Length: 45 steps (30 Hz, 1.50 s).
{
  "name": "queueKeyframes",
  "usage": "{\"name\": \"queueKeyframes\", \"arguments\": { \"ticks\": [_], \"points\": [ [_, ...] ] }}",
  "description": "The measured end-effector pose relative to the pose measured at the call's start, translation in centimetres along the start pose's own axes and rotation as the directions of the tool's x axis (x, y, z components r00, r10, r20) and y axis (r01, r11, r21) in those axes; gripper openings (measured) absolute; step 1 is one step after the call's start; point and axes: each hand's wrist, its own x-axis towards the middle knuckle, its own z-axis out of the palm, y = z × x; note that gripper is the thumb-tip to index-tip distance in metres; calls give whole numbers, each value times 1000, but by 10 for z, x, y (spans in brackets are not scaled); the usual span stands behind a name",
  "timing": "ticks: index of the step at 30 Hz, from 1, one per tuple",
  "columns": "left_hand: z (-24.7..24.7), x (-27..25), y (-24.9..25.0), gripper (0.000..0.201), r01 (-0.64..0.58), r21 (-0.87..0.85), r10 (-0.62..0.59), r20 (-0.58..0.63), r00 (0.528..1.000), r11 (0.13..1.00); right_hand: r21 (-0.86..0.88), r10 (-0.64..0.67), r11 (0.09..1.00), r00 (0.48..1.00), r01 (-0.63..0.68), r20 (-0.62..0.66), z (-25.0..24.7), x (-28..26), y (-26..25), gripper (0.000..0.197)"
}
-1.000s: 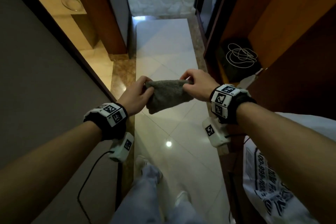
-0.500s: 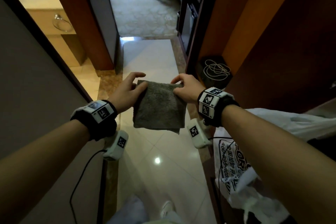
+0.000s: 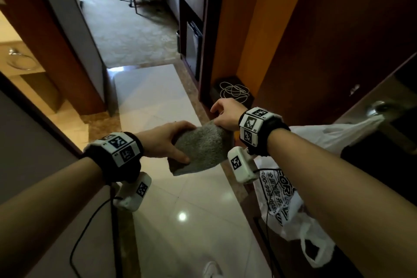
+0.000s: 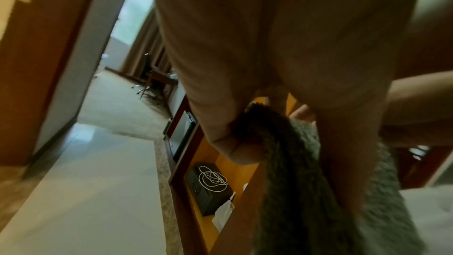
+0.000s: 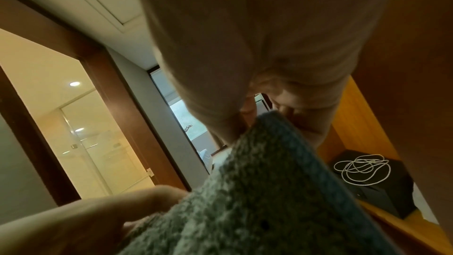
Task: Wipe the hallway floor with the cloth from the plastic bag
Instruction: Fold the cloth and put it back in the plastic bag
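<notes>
A grey terry cloth (image 3: 202, 148) is held in the air above the glossy tiled hallway floor (image 3: 191, 221). My left hand (image 3: 167, 142) grips its left side, fingers over the top and thumb under the lower edge. My right hand (image 3: 225, 114) pinches the upper right corner. In the left wrist view the cloth (image 4: 294, 172) hangs folded from the left fingers. The right wrist view has the cloth (image 5: 257, 191) pinched at its top edge. The white printed plastic bag (image 3: 291, 205) hangs from a door handle at the right, under my right forearm.
Wooden cabinets line the right side, with a black box and a coiled white cord (image 3: 234, 91) in a low niche. At left a doorway opens to a lit bathroom (image 3: 20, 65). Carpet (image 3: 126, 29) lies beyond the tiles. A white shoe (image 3: 211, 271) shows at the bottom.
The cloth hung flat between both hands; now it is gathered and folded, with the left hand shifted right and down around it. The view has tilted up towards the room.
</notes>
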Motion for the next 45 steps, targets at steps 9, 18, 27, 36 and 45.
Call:
{"name": "queueKeyframes", "arguments": {
  "ticks": [9, 18, 27, 36, 45],
  "points": [
    [9, -2, -5, 12, 21, 214, -15, -31, 999, 977, 3, -31, 1000, 975, 31, 221, 7, -52, -8, 38],
    [15, -12, 12, 17, -45, 272, 37, 34, 999, 961, -162, -55, 981, 955, 106, 292, 3, -92, 7, 22],
    [47, -1, 72, 7, -151, 252, 148, 30, 989, 956, -177, -56, 978, 961, 107, 269, -37, -132, 59, 16],
    [116, 32, 152, 33, -162, 40, 159, 70, 985, 986, 50, -67, 997, 957, 55, 283, -75, -183, 148, 30],
    [202, 83, 181, 41, -190, 290, 155, 139, 978, 938, -41, 48, 998, 966, -39, 254, -66, -225, 246, 26]
  ]
}}
